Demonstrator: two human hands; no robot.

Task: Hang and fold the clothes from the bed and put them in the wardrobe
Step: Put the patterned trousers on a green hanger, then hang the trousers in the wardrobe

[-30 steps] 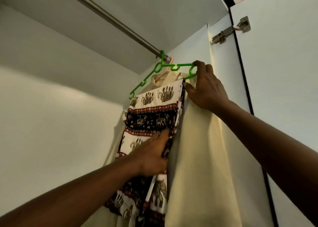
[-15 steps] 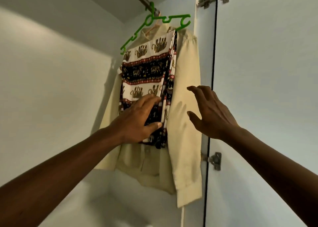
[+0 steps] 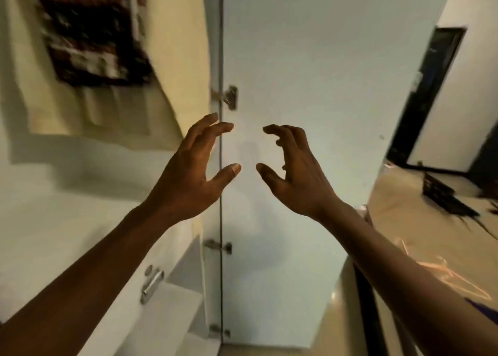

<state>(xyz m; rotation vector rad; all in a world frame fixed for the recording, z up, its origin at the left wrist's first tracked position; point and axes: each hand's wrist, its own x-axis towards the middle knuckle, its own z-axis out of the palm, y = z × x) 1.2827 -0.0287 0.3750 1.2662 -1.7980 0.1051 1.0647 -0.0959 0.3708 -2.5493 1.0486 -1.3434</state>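
Note:
A cream shirt [image 3: 172,59] hangs inside the wardrobe at the upper left, with the dark elephant-print garment [image 3: 91,37] hanging in front of it; both are blurred and their hanger is out of frame. My left hand [image 3: 194,169] and my right hand [image 3: 293,169] are raised side by side in front of the open wardrobe door [image 3: 323,86]. Their fingers are loosely curved and hold nothing. Neither hand touches the clothes.
Door hinges [image 3: 229,98] run down the door's edge. A drawer with a metal handle [image 3: 151,285] sits at the lower left inside the wardrobe. At the right lie a pink hanger [image 3: 458,280] on the beige bed [image 3: 404,199] and dark items [image 3: 444,196] farther back.
Both hands have left the hung clothes and come down together. The view has swung down and to the right, so the clothes and hanger slid up and left.

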